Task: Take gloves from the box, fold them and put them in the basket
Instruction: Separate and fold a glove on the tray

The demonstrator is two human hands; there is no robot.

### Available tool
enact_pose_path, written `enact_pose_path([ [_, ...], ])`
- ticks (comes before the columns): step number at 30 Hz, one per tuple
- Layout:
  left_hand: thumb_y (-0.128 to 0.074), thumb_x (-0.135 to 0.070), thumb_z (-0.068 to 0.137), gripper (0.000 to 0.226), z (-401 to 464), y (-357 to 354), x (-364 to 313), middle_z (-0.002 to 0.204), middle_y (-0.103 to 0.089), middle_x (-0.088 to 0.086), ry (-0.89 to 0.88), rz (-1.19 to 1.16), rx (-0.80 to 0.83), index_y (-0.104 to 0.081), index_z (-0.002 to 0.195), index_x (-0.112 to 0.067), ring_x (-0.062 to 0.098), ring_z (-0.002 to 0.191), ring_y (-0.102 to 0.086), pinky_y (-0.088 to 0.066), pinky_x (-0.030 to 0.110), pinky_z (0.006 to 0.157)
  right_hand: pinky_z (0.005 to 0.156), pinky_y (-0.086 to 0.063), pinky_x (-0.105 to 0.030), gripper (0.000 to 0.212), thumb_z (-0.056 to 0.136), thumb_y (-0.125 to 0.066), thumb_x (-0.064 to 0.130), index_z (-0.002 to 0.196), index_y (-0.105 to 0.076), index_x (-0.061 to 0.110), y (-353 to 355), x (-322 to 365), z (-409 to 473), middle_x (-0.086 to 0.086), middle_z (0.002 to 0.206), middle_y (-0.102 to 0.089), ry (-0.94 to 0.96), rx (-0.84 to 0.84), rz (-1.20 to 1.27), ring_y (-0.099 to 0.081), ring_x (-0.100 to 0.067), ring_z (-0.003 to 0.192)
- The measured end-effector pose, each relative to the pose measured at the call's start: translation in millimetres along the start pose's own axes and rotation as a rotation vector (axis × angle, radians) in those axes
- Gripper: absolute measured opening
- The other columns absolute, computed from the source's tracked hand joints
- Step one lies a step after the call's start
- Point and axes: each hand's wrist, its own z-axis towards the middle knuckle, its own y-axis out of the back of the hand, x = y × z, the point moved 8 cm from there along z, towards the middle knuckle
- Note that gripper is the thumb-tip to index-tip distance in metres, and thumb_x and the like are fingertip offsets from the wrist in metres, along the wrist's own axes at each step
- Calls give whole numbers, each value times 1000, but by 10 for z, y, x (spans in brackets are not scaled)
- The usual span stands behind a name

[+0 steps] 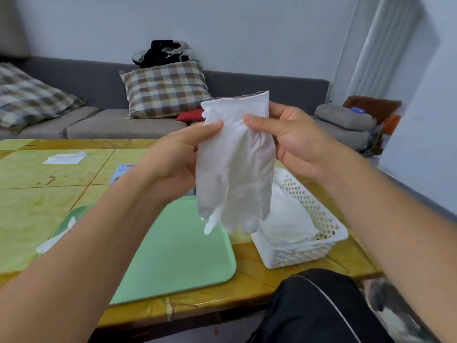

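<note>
Yellow-green marbled stone makes the top of the low desk [49,189], and behind it a grey sofa [99,95] with checked cushions stands against a pale wall.

Nearest to the camera, a flat mint-green plastic tray [178,251] lies on the desk, and a small white scrap rests at its left edge. Just right of the tray stands the white perforated plastic basket [329,233], which already has crumpled white material inside, probably folded gloves. Above both, held in the air, hangs the thin white disposable glove [235,169]: cuff up, fingers down, wrinkled and half transparent. It is not yet folded. The left hand [178,157] pinches its left side with the thumb on top, and the right hand [294,139] pinches the cuff area on the other side; both hands are closed on the glove. Behind the left wrist only a blue corner [123,169] shows, maybe the box, but I cannot tell.

I think the risks are these. The film is very light and limp, so a fold made in the air may open again or go crooked. The hanging fingers may stick together. If one pinch loosens, the glove may drop beside the basket. Farther back, a white sheet [65,158] lies on the desk.
</note>
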Motion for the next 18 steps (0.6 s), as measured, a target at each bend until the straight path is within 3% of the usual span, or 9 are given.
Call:
enact_pose_path([
  [3, -72, -34, 77, 54, 141, -408, 64, 116, -74, 8, 101, 9, 66, -69, 124, -8, 22, 106, -72, -58, 35, 89, 93, -58, -40, 29, 91, -69, 9, 119, -70, 3, 330, 161, -78, -16, 115, -74, -24, -11, 30, -72, -28, 103],
  [5, -73, -31, 83, 44, 280, -618, 178, 113, -75, 10, 174, -19, 64, -71, 119, -5, 23, 106, -72, -58, 36, 90, 88, -60, -38, 31, 92, -67, 8, 122, -69, 2, 582, 149, -119, -17, 115, -74, -80, -24, 59, -73, -27, 100],
  [8, -73, -23, 90, 27, 522, -692, 334, 108, -76, 12, 202, 31, -62, -72, 110, -5, 25, 104, -72, -59, 37, 88, 82, -62, -35, 28, 91, -68, 8, 118, -70, 2, 874, -98, -91, -16, 111, -75, -192, -43, 43, -74, -25, 96],
  [12, -69, -24, 95, 26, 883, -718, 275, 112, -75, 8, 55, 204, -134, -69, 115, -9, 24, 103, -72, -59, 34, 89, 86, -61, -37, 27, 92, -69, 6, 118, -69, 0, 1113, -208, 195, -17, 110, -75, -166, -130, -12, -73, -27, 98],
  [14, -66, -22, 97, 22, 1066, -753, 65, 110, -76, 8, -89, 241, -137, -70, 114, -8, 24, 101, -73, -60, 35, 89, 88, -60, -40, 29, 92, -69, 6, 120, -68, 0, 1200, -41, 383, -18, 112, -74, -61, -166, -17, -73, -29, 99],
  [18, -64, -24, 98, 17, 1228, -781, -216, 103, -77, 8, -309, 345, -81, -75, 104, -13, 25, 95, -75, -62, 39, 83, 76, -61, -33, 25, 89, -73, 8, 114, -72, 8, 1349, 218, 506, -11, 108, -76, 159, -181, -136, -74, -22, 92],
])
